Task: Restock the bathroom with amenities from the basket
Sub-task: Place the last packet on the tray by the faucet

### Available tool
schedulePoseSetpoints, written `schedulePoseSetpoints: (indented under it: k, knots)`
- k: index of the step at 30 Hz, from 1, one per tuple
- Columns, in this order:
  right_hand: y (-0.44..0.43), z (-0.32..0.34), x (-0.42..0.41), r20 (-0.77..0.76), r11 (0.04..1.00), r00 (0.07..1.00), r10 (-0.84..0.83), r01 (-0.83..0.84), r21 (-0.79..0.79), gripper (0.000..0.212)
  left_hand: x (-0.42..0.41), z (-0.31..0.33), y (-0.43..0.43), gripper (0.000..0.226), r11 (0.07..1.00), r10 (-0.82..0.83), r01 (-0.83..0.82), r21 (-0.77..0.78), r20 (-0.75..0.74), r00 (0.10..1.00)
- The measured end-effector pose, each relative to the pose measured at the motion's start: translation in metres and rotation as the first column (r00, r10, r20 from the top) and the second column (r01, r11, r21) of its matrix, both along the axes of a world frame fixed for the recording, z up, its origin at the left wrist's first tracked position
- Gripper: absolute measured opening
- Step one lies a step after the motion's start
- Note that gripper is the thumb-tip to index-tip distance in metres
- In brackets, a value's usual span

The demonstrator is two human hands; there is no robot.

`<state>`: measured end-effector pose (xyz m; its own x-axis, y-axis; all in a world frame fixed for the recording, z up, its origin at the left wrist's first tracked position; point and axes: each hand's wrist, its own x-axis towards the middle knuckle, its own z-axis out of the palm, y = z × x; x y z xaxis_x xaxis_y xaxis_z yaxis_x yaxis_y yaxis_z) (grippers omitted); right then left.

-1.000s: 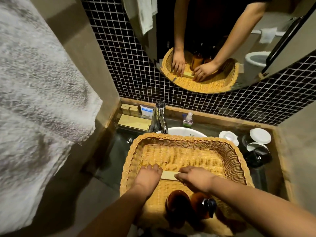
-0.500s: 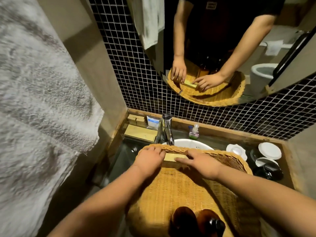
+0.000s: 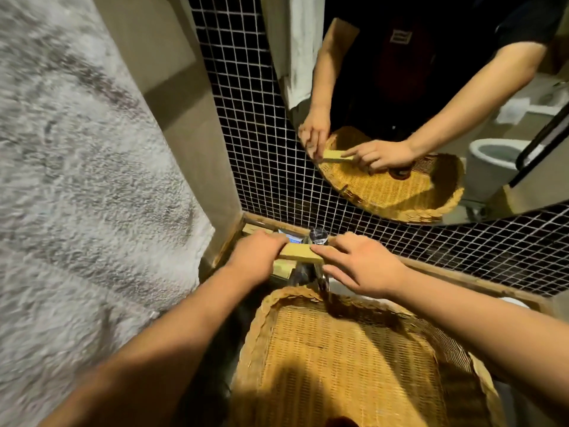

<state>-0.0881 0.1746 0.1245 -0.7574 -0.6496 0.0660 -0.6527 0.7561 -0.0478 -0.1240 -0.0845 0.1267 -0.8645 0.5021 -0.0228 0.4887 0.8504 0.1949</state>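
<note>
A flat tan amenity box [image 3: 300,253] hangs above the back left corner of the vanity, past the far rim of the wicker basket [image 3: 354,359]. My left hand [image 3: 255,257] grips its left end. My right hand [image 3: 360,263] pinches its right end with the fingertips, the other fingers spread. Under the box lies another tan box [image 3: 283,268] on the counter, partly hidden. The basket's woven floor shows bare; a dark bottle top [image 3: 341,422] peeks in at the bottom edge.
The chrome faucet [image 3: 317,241] stands right behind the held box. A small blue-and-white packet [image 3: 291,237] and a wooden ledge [image 3: 462,272] sit along the black mosaic wall. A round mirror [image 3: 431,103] reflects my hands. A grey towel [image 3: 77,180] fills the left side.
Both hands lifted the tan box out of the basket and carried it forward over the rim to the back left corner by the faucet. The camera leaned forward too.
</note>
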Motion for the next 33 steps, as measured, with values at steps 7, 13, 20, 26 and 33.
schedulePoseSetpoints:
  k: [7,13,20,26,33]
  knots:
    - [-0.075,-0.022,-0.054,0.043,0.971,0.970,-0.241,0.240,0.026,0.089,-0.066,0.005,-0.032,0.026,0.978,0.127,-0.155,-0.143,-0.186,0.974]
    - [-0.128,-0.054,-0.088,0.233,0.927,0.901,-0.366,0.330,0.180,0.091,-0.084,-0.044,-0.052,0.044,0.943,0.175,-0.222,-0.246,-0.200,0.964]
    - [-0.135,-0.099,-0.096,0.337,0.902,0.839,-0.428,0.370,0.224,0.090,-0.065,-0.119,-0.054,0.067,0.946,0.139,-0.149,-0.286,-0.056,0.989]
    - [-0.142,-0.123,-0.098,0.291,0.865,0.833,-0.471,0.372,0.335,0.080,-0.054,-0.146,-0.054,0.069,0.940,0.190,-0.170,-0.294,0.039,0.981]
    - [-0.146,-0.141,-0.101,0.281,0.850,0.842,-0.460,0.327,0.412,0.075,-0.055,-0.172,-0.055,0.061,0.945,0.221,-0.174,-0.278,0.150,0.964]
